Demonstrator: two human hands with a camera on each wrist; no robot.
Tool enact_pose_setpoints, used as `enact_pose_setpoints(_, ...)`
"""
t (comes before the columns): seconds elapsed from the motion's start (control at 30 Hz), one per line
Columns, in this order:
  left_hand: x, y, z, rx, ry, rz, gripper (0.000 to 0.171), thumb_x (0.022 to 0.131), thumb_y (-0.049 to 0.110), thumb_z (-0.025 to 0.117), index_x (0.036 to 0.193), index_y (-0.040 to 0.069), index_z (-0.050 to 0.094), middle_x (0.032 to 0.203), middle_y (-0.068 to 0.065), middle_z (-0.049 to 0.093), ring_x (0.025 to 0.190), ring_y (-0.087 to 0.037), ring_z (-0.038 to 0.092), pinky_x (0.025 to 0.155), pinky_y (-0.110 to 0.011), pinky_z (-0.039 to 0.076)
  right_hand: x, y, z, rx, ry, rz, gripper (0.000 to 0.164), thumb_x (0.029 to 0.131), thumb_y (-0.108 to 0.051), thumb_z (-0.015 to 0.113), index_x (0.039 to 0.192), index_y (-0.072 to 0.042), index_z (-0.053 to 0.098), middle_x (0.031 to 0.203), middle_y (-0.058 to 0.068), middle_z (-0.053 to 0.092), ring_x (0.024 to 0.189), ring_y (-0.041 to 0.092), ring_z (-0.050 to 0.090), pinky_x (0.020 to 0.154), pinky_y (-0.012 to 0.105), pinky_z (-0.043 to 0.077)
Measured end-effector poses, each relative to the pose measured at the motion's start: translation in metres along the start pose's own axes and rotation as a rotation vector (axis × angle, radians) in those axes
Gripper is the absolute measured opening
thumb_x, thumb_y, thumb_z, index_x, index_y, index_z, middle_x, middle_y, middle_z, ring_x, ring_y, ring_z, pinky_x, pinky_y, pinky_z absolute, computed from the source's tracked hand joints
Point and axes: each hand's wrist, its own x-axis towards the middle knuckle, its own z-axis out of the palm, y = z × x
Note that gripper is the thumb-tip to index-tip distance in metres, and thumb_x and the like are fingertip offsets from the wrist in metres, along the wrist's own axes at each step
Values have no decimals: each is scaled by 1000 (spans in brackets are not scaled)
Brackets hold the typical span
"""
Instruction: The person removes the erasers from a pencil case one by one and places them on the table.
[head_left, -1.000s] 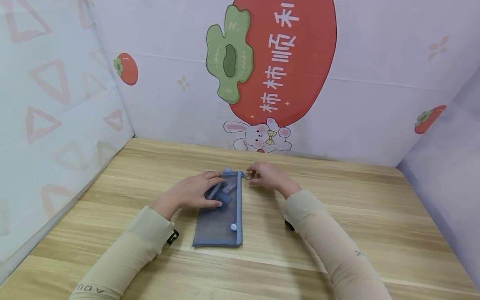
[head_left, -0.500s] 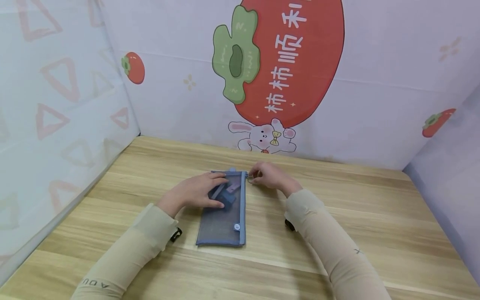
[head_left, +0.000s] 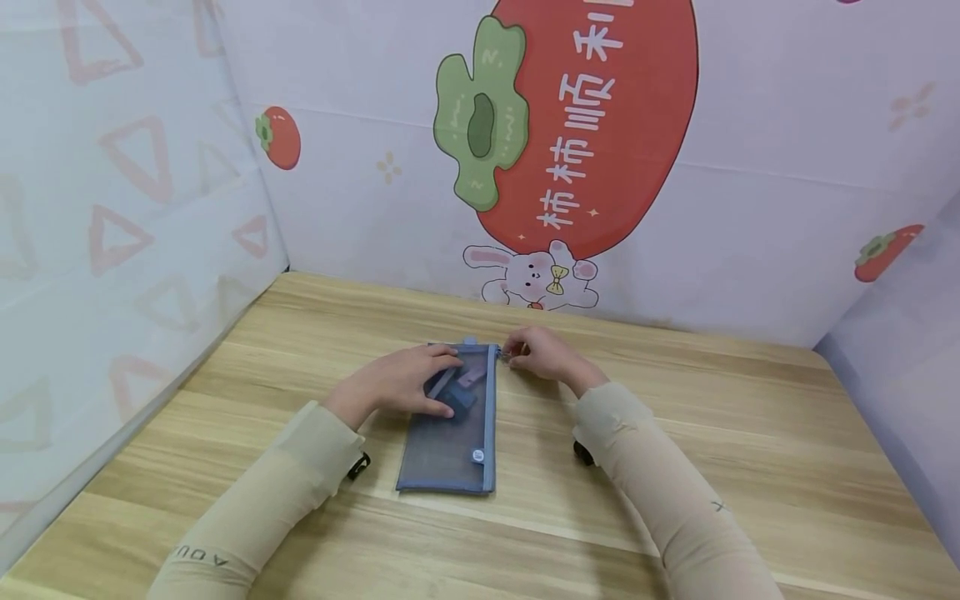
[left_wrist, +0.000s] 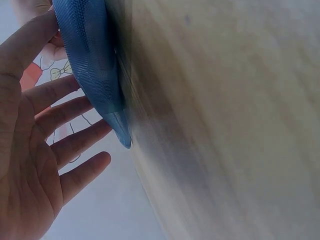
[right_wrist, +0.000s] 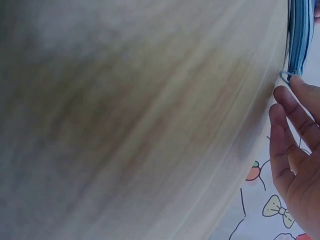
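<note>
A blue mesh zipper pouch (head_left: 447, 454) lies flat on the wooden table, with a dark blue block-like item (head_left: 459, 398) and a purple piece (head_left: 472, 377) showing through the mesh. My left hand (head_left: 405, 379) rests on its upper left part, fingers spread, thumb pointing right. In the left wrist view those fingertips (left_wrist: 102, 125) touch the pouch's edge. At the far end of the zipper (head_left: 490, 417), my right hand (head_left: 543, 352) pinches the zipper pull (right_wrist: 286, 76) between thumb and index finger. The slider sits at the pouch's top right corner.
The wooden table (head_left: 675, 450) extends around the pouch on every side. Behind it stands a white printed backdrop (head_left: 750, 233) with a large red persimmon and a rabbit. A patterned cloth wall (head_left: 180, 225) borders the left side.
The head view has swung slightly left, so everything sits a little further right. The right fingers have come together more on the zipper pull, whose ring showed more clearly before. The left hand stays on the pouch.
</note>
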Motion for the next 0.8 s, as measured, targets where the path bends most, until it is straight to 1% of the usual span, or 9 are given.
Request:
enact_pose_setpoints(0.23, 1, 1, -3, -5, -10, -5, 82, 83, 56, 71, 146, 9, 47, 154, -15, 42, 140, -33, 44, 114, -48, 37, 0, -1, -1, 11, 7, -17, 16, 92, -6, 67, 107, -8, 73, 101, 7, 69, 92, 20, 58, 86, 33, 52)
enact_pose_setpoints(0.47, -1, 2, -3, -13, -8, -8, 82, 83, 56, 71, 146, 9, 48, 154, -15, 42, 140, -34, 45, 114, -49, 38, 1, 0, 3, -17, 16, -19, 16, 92, -7, 68, 106, -9, 74, 101, 6, 69, 92, 20, 58, 88, 34, 52)
enact_pose_setpoints(0.67, -4, 2, -4, -16, -7, -39, 81, 82, 55, 72, 146, 11, 48, 154, -13, 42, 141, -32, 44, 114, -48, 37, 2, -3, 3, -28, 11, -55, 14, 92, -6, 67, 105, -6, 73, 101, 8, 70, 90, 20, 58, 88, 36, 52)
enact_pose_setpoints(0.8, -2, 5, -4, -27, -3, -33, 82, 82, 55, 73, 146, 10, 48, 154, -13, 43, 140, -32, 45, 114, -48, 37, -1, -3, 3, -54, 7, -55, 13, 92, -5, 66, 104, -7, 72, 99, 7, 69, 89, 20, 58, 88, 36, 53)
